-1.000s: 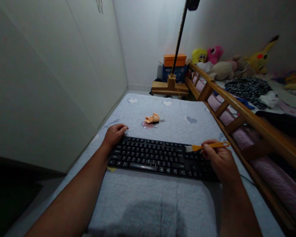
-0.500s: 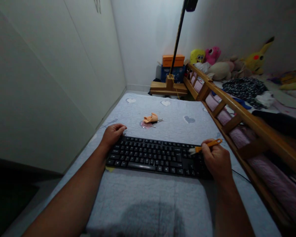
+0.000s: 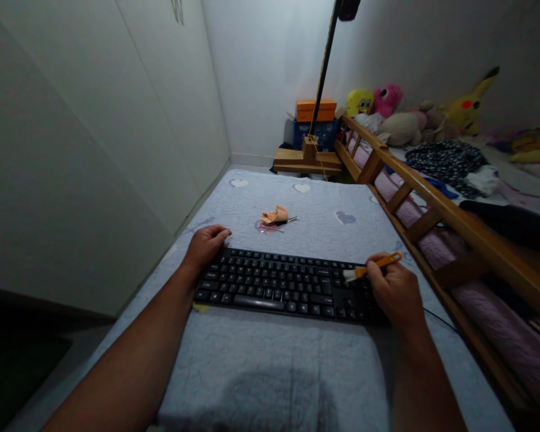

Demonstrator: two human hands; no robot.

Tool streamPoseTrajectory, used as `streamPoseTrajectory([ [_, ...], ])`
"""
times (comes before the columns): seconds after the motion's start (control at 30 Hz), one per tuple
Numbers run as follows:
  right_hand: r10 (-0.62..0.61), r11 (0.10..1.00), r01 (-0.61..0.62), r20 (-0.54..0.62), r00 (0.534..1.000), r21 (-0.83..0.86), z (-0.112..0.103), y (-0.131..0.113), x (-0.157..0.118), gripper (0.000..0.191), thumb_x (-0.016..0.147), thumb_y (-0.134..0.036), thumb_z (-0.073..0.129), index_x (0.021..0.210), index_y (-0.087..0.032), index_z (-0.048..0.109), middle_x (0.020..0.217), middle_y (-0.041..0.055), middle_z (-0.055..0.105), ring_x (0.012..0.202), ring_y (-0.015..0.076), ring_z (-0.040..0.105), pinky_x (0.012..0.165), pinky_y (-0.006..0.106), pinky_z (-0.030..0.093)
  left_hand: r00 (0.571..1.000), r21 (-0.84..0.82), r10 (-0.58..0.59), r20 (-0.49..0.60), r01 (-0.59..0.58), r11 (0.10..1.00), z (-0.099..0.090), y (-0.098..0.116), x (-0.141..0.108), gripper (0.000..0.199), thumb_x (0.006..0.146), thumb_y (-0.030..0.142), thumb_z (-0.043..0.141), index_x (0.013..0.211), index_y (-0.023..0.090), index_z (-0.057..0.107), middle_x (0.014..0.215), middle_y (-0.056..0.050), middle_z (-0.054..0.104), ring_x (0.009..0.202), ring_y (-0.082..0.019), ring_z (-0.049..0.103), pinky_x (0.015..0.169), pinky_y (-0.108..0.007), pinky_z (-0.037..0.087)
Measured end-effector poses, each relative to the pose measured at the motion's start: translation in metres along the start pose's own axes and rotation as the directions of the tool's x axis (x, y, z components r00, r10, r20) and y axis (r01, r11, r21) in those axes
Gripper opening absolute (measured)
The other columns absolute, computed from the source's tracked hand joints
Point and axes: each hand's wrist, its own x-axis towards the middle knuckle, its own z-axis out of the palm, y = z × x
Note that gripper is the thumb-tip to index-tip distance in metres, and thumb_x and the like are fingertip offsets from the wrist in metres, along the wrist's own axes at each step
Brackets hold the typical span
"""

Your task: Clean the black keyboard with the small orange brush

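A black keyboard (image 3: 270, 283) lies across the light blue bedspread (image 3: 270, 354). My right hand (image 3: 395, 291) pinches an orange-handled brush (image 3: 371, 266) over the keyboard's right part, its pale bristles at the keys left of the number pad. At the keyboard's upper left corner, my left hand (image 3: 207, 245) is closed, thumb against the curled fingers, and seems to hold the edge; the contact is partly hidden. Beyond the keyboard sit a crumpled orange cloth (image 3: 275, 215) and thin metal tools (image 3: 272, 229).
A wooden bed rail (image 3: 432, 210) runs along the right side, with plush toys (image 3: 405, 127) and clothes behind it. White cabinet doors (image 3: 94, 138) stand at the left. A wooden stand base (image 3: 308, 157) and boxes (image 3: 315, 110) are at the back. The keyboard's cable (image 3: 441, 321) trails right.
My right hand and the brush have shifted slightly to the left over the keys. My left hand and the keyboard look the same.
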Motion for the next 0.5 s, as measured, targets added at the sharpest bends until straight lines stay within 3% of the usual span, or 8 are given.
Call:
streamPoseTrajectory([
  [0.13,0.043,0.994,-0.053,-0.103,0.994,-0.098,-0.012,0.010,0.003,0.030,0.081,-0.044,0.047,0.075,-0.022,0.067,0.065,0.0080,0.068,0.069,0.0280,0.066,0.069,0.036,0.046,1.000,-0.026,-0.010,0.003,0.010,1.000,0.000,0.000,0.000,0.032,0.074,0.050,0.064,0.073,0.019,0.073,0.058,0.001,0.063,0.059,-0.019,0.057,0.063,-0.031,0.047],
  [0.27,0.095,0.995,-0.095,-0.159,0.983,0.008,-0.014,0.009,0.001,0.025,0.083,-0.041,0.052,0.079,-0.022,0.066,0.072,0.0074,0.069,0.072,0.0264,0.065,0.073,0.037,0.046,1.000,-0.029,-0.015,0.008,0.015,0.999,0.000,0.000,0.000,0.032,0.073,0.050,0.063,0.074,0.019,0.073,0.059,0.000,0.064,0.059,-0.019,0.057,0.063,-0.032,0.047],
  [0.4,0.111,0.954,-0.109,0.009,0.994,0.278,-0.005,0.001,-0.003,0.027,0.087,-0.046,0.055,0.083,-0.021,0.066,0.066,0.0028,0.066,0.065,0.0222,0.064,0.066,0.033,0.047,1.000,-0.013,-0.026,-0.007,0.026,1.000,0.000,0.002,0.000,0.032,0.073,0.049,0.063,0.076,0.019,0.074,0.059,0.000,0.064,0.061,-0.020,0.058,0.063,-0.032,0.047],
  [0.5,0.043,0.943,-0.093,0.161,0.986,0.319,0.002,-0.007,-0.005,0.032,0.088,-0.050,0.054,0.085,-0.021,0.067,0.065,0.0019,0.067,0.063,0.0213,0.064,0.063,0.031,0.047,1.000,-0.015,-0.031,-0.002,0.031,0.999,0.000,0.004,-0.001,0.031,0.073,0.048,0.062,0.076,0.020,0.074,0.059,0.000,0.064,0.060,-0.020,0.058,0.064,-0.032,0.047],
])
